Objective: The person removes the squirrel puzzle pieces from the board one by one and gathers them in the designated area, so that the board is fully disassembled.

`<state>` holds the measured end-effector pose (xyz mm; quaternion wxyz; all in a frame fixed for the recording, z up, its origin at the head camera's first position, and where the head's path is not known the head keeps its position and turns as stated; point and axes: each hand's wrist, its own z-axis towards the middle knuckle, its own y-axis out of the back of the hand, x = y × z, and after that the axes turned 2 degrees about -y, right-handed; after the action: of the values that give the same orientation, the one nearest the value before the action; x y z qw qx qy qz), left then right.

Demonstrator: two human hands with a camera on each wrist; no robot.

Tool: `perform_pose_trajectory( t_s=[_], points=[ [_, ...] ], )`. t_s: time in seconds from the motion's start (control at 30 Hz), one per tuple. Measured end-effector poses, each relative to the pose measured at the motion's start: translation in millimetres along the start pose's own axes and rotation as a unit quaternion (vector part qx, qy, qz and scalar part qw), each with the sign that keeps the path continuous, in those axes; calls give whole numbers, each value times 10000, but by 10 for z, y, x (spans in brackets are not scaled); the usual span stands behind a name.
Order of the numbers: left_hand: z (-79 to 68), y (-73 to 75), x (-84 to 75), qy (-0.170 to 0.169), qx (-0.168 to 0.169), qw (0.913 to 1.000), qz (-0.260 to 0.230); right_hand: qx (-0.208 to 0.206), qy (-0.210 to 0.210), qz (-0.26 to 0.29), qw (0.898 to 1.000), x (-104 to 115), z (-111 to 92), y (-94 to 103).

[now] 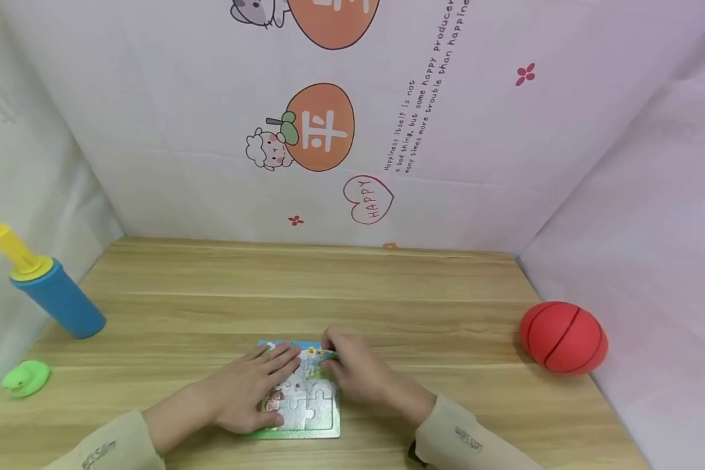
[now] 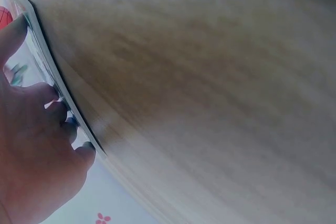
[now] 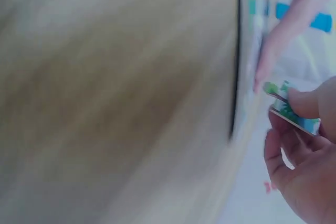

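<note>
A small jigsaw puzzle [image 1: 322, 412] with a green and blue border and a white animal picture lies on the table in the head view. My left hand [image 1: 248, 386] rests on its left side, fingers extended across the pieces and thumb near the lower edge. Over the upper right part, my right hand [image 1: 361, 371] pinches a puzzle piece [image 3: 288, 110] between thumb and fingers. This piece has green and blue print and is raised off the board in the right wrist view. The left wrist view shows the left hand [image 2: 37, 135] along the board's edge.
A blue and yellow hand pump [image 1: 64, 300] stands at the left, with a green toy duck [image 1: 28, 378] in front of it. On the right side sits a red ball [image 1: 563, 337]. Printed white cloth [image 1: 446, 209] walls the wooden table [image 1: 423, 294] at the back and sides.
</note>
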<state>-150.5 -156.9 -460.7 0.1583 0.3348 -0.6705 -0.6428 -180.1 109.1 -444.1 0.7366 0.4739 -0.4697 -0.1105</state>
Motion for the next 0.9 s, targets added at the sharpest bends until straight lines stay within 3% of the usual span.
perform_pose_trajectory(
  t_s=[0.2, 0.3, 0.5, 0.7, 0.9],
  points=[
    [-24, -5, 17, -1, 28, 10000, 32, -500, -117, 563, 9971, -339, -91, 399],
    [-15, -4, 13, -14, 48, 10000, 35, -420, -376, 492, 9972, -633, -196, 645],
    [-23, 18, 14, -8, 43, 10000, 47, 173, -1048, 19, 9943, -1088, -448, 1048],
    [-19, 26, 36, 17, 140, 9999, -13, 619, -1007, -162, 9929, -1291, -647, 1191],
    [-17, -2, 48, 33, 125, 9999, -113, 656, -987, -456, 9919, -1383, -734, 1210]
  ],
)
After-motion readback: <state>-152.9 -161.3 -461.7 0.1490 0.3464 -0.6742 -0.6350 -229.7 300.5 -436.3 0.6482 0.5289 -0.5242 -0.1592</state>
